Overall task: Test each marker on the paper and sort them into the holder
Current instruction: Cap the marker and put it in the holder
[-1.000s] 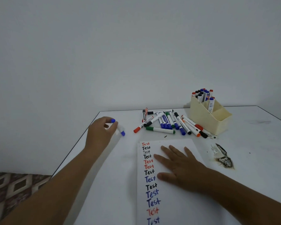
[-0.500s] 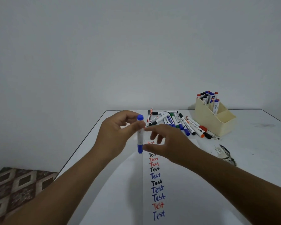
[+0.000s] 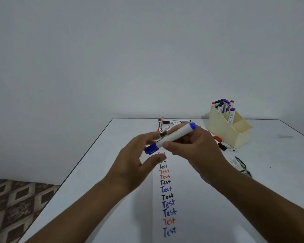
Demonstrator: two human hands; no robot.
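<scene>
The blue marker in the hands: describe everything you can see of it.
The blue marker has a white barrel, a blue cap at its lower-left end and a blue plug at its upper-right end. Still capped, it is held tilted in the air above the paper. The right hand grips the barrel; the left hand is at the cap end.

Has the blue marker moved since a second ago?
Yes. The blue marker has gone from the table's left edge, in the left hand, rightward to above the paper, now gripped by the right hand.
</scene>
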